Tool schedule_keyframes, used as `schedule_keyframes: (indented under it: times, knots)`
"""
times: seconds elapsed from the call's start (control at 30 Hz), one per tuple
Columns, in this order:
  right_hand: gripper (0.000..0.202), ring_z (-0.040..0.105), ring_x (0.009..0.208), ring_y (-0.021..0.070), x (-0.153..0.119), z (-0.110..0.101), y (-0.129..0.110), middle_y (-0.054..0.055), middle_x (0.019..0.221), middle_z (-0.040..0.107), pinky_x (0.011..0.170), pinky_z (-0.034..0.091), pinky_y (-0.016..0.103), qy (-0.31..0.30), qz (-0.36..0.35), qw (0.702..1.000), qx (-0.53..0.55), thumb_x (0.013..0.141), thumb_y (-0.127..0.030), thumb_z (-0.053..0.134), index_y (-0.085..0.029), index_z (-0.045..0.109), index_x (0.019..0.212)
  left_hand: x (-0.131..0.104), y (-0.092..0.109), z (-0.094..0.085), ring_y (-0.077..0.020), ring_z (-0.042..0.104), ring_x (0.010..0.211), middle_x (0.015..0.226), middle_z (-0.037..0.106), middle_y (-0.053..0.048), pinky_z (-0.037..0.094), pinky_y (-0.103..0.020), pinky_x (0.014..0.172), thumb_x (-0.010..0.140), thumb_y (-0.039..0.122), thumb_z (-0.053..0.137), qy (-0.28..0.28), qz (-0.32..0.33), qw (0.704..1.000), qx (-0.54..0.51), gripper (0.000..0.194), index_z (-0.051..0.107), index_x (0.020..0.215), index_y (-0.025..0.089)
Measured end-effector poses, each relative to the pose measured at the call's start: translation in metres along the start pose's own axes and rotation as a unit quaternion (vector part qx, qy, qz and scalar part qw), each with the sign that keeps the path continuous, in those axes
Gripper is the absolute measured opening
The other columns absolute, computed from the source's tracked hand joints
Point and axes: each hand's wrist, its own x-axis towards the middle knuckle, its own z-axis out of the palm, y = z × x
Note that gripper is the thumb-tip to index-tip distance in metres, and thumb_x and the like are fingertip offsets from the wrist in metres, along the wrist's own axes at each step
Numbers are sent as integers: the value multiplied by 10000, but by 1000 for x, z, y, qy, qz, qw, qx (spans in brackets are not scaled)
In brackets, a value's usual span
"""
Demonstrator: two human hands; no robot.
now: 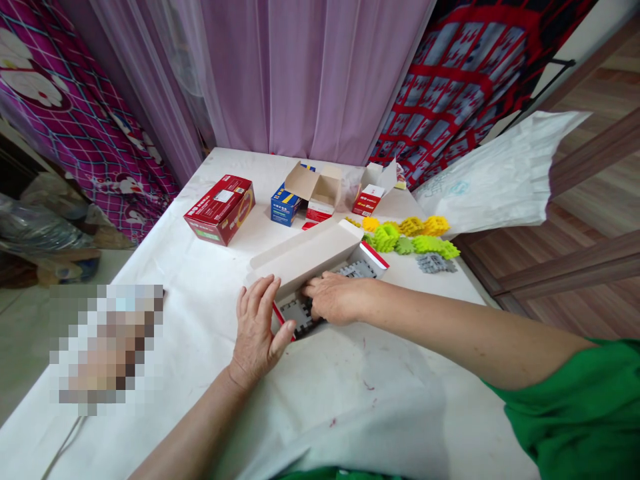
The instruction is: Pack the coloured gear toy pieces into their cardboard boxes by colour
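Note:
A long, open white box [305, 257] with red edges lies slanted on the table, its lid flap raised at the back. Grey notched plastic pieces [295, 312] fill part of it, with more at its far right end. My left hand [259, 327] grips the box's left end, fingers over the far side and thumb at the near corner. Inside the box is my right hand [335, 298], its fingers curled down among the grey pieces. Its fingertips are hidden, so what they hold is unclear.
Beyond the box stand a dark red carton [220, 208], a blue box [286, 203], an open carton [323, 193] and a red-white box [369, 198]. Yellow pieces [413, 226], green pieces [387, 237] and grey pieces [436, 263] lie right, near a white bag [500, 177]. A pixelated object [113, 343] lies left.

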Motion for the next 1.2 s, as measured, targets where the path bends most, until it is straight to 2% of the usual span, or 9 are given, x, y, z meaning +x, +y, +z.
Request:
schedule_keyframes:
  times: [0.17, 0.33, 0.4, 0.5, 0.6, 0.7, 0.83, 1.2]
  knots:
    - [264, 530, 1183, 290, 5, 1, 2, 90, 1275, 628, 898, 431, 420, -4, 3, 1000, -11, 838, -146, 599, -272, 754, 1011, 1, 0, 0, -301, 403, 1336, 1425, 444, -159, 214, -523, 1155, 955, 513, 377, 7, 7, 1000, -4, 612, 309, 1476, 200]
    - [261, 560, 1145, 278, -1, -2, 7, 91, 1219, 654, 853, 433, 377, 10, -11, 1000, -20, 866, -143, 552, -244, 749, 1004, 1, 0, -1, -295, 408, 1334, 1427, 445, -155, 221, -516, 1155, 957, 521, 368, 8, 9, 1000, 0, 613, 306, 1478, 204]
    - [250, 601, 1072, 253, -2, -2, 10, 102, 1131, 687, 821, 435, 342, 48, -30, 998, -15, 865, -119, 534, -200, 744, 975, 1, 0, -1, -294, 406, 1338, 1429, 445, -153, 218, -517, 1157, 957, 525, 366, 6, 5, 1000, 0, 614, 308, 1478, 204]
    - [236, 636, 989, 206, 1, 3, 13, 94, 1024, 716, 818, 438, 300, 139, -74, 987, 19, 875, -107, 513, -165, 718, 976, 1, 0, -1, -297, 404, 1342, 1431, 444, -153, 213, -522, 1160, 955, 528, 369, 3, 4, 1000, -1, 618, 310, 1478, 203]
    - [238, 639, 995, 193, 10, 8, 9, 92, 1059, 715, 835, 449, 292, 188, -122, 974, 33, 892, -151, 532, -162, 677, 1080, 1, 0, 0, -298, 406, 1339, 1431, 441, -155, 221, -523, 1157, 959, 527, 366, 7, 7, 1000, -1, 612, 309, 1476, 204]
    - [249, 646, 1000, 210, 19, 11, 1, 112, 1087, 709, 831, 466, 303, 181, -137, 974, 9, 879, -196, 574, -143, 660, 1107, 0, 0, 0, -301, 405, 1337, 1429, 442, -157, 226, -525, 1154, 960, 529, 366, 11, 9, 1000, -2, 610, 312, 1474, 203]
    - [273, 651, 1001, 235, 26, 11, -5, 140, 1086, 704, 854, 475, 320, 173, -117, 978, -18, 837, -232, 629, -101, 663, 1074, 1, -1, 0, -304, 401, 1339, 1431, 438, -160, 227, -531, 1153, 959, 525, 375, 10, 11, 1000, -1, 615, 304, 1478, 203]
    - [353, 647, 1051, 249, 18, 8, -6, 143, 1132, 700, 864, 480, 322, 130, -93, 987, 9, 852, -298, 633, -110, 632, 1151, 3, 1, -2, -301, 410, 1326, 1427, 443, -151, 257, -523, 1140, 957, 489, 399, 13, 18, 1000, -6, 597, 309, 1479, 214]
